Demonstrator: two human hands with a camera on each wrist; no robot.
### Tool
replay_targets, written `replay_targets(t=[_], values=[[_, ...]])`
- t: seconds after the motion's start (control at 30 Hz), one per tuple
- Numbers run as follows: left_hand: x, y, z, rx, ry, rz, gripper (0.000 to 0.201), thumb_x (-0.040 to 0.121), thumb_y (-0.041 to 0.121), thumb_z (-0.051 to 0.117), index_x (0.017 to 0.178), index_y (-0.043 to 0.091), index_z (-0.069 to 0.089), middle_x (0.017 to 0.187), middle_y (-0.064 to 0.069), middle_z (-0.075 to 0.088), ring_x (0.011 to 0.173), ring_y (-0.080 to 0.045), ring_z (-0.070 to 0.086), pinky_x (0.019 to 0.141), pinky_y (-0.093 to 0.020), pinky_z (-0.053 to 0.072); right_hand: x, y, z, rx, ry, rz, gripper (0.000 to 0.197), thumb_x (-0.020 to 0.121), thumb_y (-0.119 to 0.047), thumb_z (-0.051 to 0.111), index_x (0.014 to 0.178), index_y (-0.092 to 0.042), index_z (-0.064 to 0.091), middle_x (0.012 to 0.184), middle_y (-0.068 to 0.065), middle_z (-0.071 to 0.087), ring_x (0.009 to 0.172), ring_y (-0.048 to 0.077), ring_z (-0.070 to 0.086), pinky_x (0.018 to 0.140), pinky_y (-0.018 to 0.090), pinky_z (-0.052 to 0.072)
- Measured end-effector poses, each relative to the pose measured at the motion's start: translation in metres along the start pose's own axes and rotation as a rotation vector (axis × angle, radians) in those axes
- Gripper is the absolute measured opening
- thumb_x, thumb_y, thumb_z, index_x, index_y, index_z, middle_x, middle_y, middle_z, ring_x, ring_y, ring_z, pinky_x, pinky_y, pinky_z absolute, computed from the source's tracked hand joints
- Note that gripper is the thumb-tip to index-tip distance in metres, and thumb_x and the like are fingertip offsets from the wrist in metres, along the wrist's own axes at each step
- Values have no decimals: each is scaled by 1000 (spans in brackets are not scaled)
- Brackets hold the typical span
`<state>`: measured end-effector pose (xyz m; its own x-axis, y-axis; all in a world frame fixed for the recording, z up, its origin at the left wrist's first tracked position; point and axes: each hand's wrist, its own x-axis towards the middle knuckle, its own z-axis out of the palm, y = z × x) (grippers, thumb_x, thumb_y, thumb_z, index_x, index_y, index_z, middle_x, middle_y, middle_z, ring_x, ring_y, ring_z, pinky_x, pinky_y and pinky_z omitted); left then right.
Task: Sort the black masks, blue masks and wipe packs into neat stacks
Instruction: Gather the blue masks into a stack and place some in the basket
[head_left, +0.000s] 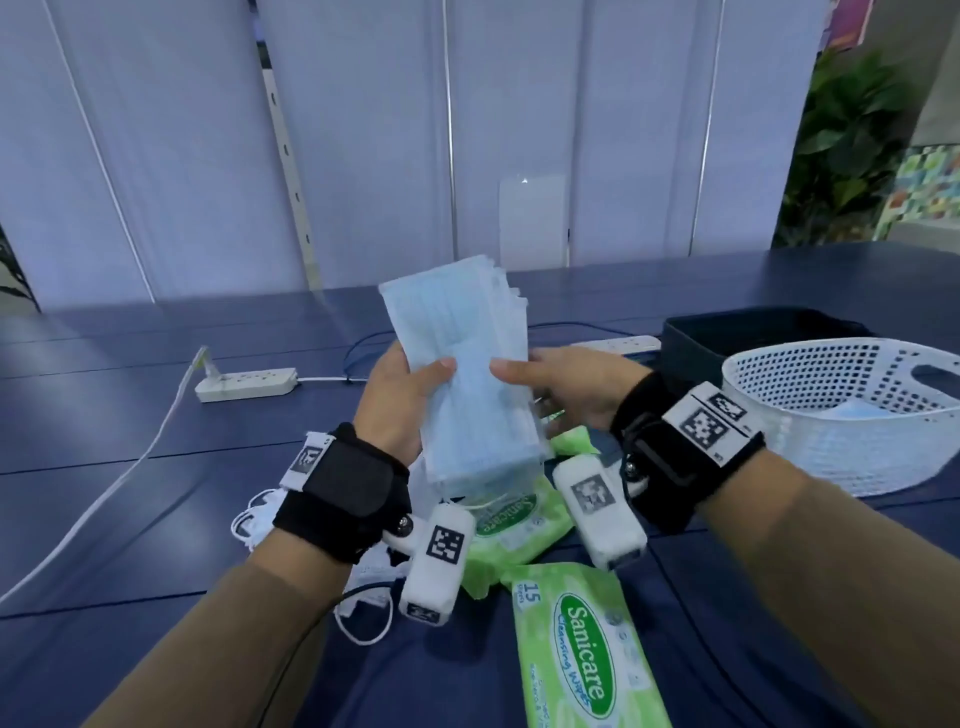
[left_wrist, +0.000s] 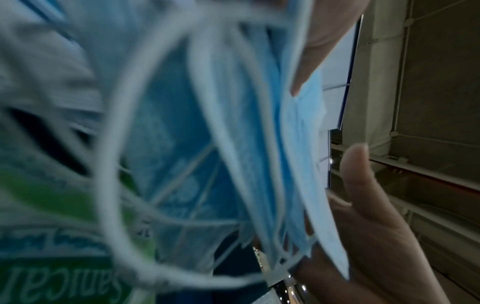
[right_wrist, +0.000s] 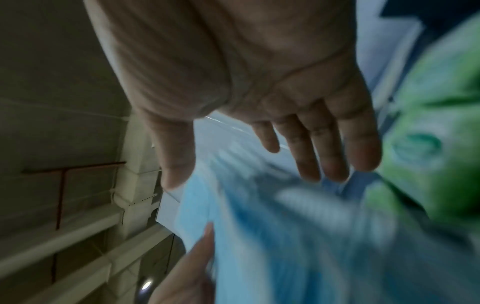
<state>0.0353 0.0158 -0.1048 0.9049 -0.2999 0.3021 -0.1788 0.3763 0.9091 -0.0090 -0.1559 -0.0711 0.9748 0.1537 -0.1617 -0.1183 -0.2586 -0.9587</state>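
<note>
You've got the stack of blue masks (head_left: 470, 384) held upright above the bench (head_left: 156, 467), left hand (head_left: 400, 400) and right hand (head_left: 576, 389) both gripping it, fingers curled behind, thumbs on front. Green wipe packs (head_left: 576, 644) lie below near the bench's front edge, white basket (head_left: 841, 415) off right.

Both forearms bare, no sleeves visible. Black fabric wrist straps (head_left: 343, 493) on each wrist, silver screw at side. White square-patterned marker tags on straps. White rounded plastic camera pods (head_left: 434, 564) hanging beneath wrists, each bearing black-and-white marker.
</note>
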Motion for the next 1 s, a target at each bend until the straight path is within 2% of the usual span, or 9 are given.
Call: replay_targets(t=[0.13,0.3,0.4,0.5,0.63,0.7,0.83,0.9,1.0], values=[[-5,-9,4,122,-171,55,47,78,-1,56,123,10,53,115,-5,67,102,-22,65,84,-34,54,13,7,6,377,64,-176,20,87,-9,60,107,-8,63,107,12,68,88,23,66,82,36,55],[-6,-9,-2,383,-275,50,45,77,4,56,118,24,55,112,9,68,106,-10,63,90,-28,50,14,5,2,534,220,-329,38,84,3,59,121,7,53,110,23,63,89,32,63,81,40,55],[-4,-1,-4,495,-293,70,41,72,5,55,109,22,58,104,9,66,93,-1,64,84,-20,49,8,-1,-1,467,314,-426,22,82,5,61,104,-1,61,93,13,67,72,18,66,64,26,57],[-4,18,-8,619,-295,133,39,70,6,50,105,23,58,91,19,67,82,10,62,75,-11,47,-1,-9,-7,304,318,-496,17,77,2,67,80,-11,58,75,5,64,60,13,62,57,23,50],[-4,49,-20,888,-319,326,53,70,5,47,90,51,64,98,43,57,92,24,52,79,1,36,-13,-17,-12,265,219,-557,28,82,8,60,68,-14,49,66,3,57,59,16,53,56,26,43],[-3,54,-27,1036,-331,347,50,69,9,44,90,49,65,103,34,58,94,20,51,79,1,35,-17,-19,-15,236,198,-570,27,84,7,58,68,-13,48,62,2,59,57,15,52,54,25,45],[3,51,-37,1200,-355,365,42,70,12,39,97,19,70,112,-4,61,101,-10,56,84,-13,43,-17,-16,-18,127,186,-580,23,86,7,56,75,-12,48,55,-1,62,53,14,55,56,25,46],[6,47,-38,1288,-408,388,43,69,8,38,93,18,72,106,-8,60,99,-22,57,84,-36,48,-17,-15,-17,63,199,-574,23,86,6,56,84,-15,48,54,-1,60,54,17,55,63,29,45],[12,37,-39,1430,-500,354,53,62,4,29,88,16,74,101,-7,57,98,-29,53,81,-45,46,-20,-16,-16,152,104,-568,31,82,4,59,100,-18,48,58,2,51,51,16,54,68,33,48]])
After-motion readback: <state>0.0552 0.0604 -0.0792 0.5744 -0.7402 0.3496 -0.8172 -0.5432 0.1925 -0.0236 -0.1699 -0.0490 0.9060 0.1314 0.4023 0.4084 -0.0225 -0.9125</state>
